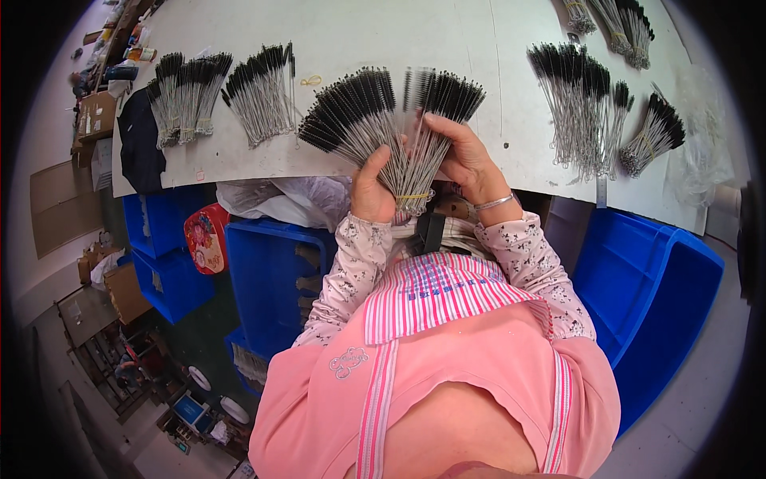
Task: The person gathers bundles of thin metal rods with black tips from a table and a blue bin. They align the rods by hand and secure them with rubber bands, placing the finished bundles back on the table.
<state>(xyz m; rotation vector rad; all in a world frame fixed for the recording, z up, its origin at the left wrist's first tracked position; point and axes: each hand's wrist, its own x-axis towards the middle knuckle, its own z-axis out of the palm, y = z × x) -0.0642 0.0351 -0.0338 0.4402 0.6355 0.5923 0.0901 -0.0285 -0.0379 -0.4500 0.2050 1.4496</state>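
A bundle of wire tube brushes (351, 108) with black bristles fans out in front of my chest, over the table's near edge. A yellow rubber band (413, 196) binds the twisted wire stems near their looped ends. My left hand (373, 188) grips the left side of the bundle, thumb across the stems. My right hand (467, 160) holds the right side, its thumb and forefinger at the stems just below the bristles. The fan is parted in the middle, where a few brushes look blurred. The fingers behind the bundle are mostly hidden.
Brush bundles (259, 96) lie on the white table (447, 36) at left, with more brush bundles (574, 104) at right. A loose yellow rubber band (311, 81) lies beyond my left hand. Blue bins (646, 279) flank me; a red stool (207, 238) stands at lower left.
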